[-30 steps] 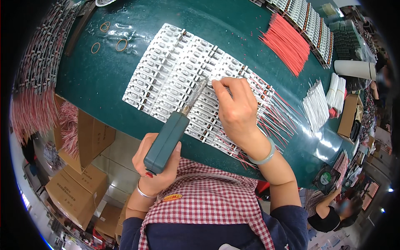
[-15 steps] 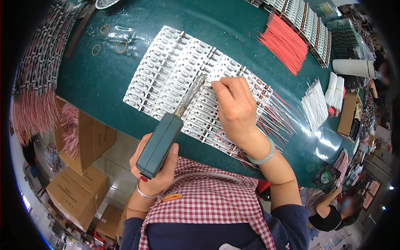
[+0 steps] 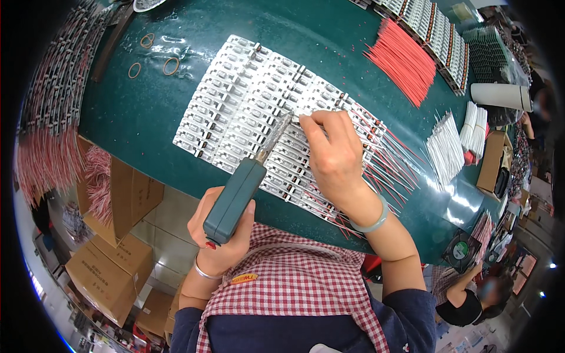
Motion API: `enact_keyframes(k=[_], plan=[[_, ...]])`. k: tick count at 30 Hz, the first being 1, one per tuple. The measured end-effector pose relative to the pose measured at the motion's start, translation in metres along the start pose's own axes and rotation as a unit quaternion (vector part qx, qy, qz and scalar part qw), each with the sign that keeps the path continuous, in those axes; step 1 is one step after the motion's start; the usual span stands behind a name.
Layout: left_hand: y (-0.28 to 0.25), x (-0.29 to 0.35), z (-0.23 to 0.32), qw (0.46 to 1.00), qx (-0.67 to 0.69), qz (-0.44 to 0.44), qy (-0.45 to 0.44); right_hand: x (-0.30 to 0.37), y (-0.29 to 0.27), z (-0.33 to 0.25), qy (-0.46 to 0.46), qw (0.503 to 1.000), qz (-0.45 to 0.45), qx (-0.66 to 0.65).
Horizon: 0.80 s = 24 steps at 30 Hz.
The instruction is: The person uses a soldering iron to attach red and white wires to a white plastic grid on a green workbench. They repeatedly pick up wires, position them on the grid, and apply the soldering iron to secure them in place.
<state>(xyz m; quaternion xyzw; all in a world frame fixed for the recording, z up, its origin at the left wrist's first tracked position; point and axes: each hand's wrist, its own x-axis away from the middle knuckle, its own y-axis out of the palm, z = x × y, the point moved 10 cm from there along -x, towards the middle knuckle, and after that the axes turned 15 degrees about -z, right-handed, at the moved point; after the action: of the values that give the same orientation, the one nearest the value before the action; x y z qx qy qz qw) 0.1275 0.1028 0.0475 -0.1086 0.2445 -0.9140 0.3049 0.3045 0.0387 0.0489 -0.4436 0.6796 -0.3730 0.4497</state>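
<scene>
A dark green soldering gun (image 3: 234, 200) is gripped in my left hand (image 3: 226, 257), its long metal tip slanting up and away over the board. My right hand (image 3: 335, 156) is closed in a pinch on a thin white wire, mostly hidden by the fingers, close beside the tip. Beneath both lies a panel of small white circuit boards (image 3: 235, 82), set in repeated rows with dark parts between the columns. Red and white wires (image 3: 388, 167) stick out from its right side, several of them passing under my right hand and wrist.
On the green table (image 3: 147, 112) lie rubber bands (image 3: 170, 66), a bundle of red wires (image 3: 403, 62) and white wires (image 3: 444, 150). More board panels (image 3: 426, 35) stand at the far right. Cardboard boxes (image 3: 109, 273) sit below left. A co-worker (image 3: 465, 297) is at the lower right.
My left hand and the soldering gun have shifted slightly right, bringing the tip nearer my right fingertips. My right hand has barely moved and keeps its pinch.
</scene>
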Motion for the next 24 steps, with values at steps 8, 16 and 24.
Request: enact_keyframes(k=[8, 16, 24], plan=[[-0.002, 0.006, -0.001, 1.000, -0.010, 0.010, 0.006, -0.001, 0.000, -0.001, -0.005, 1.000, 0.008, 0.007], [-0.009, 0.012, -0.004, 0.999, 0.017, 0.041, 0.029, -0.001, -0.001, -0.001, -0.003, 1.000, 0.006, 0.002], [-0.001, 0.004, -0.002, 1.000, 0.017, 0.014, 0.000, -0.001, -0.001, 0.000, -0.002, 1.000, 0.009, -0.004]])
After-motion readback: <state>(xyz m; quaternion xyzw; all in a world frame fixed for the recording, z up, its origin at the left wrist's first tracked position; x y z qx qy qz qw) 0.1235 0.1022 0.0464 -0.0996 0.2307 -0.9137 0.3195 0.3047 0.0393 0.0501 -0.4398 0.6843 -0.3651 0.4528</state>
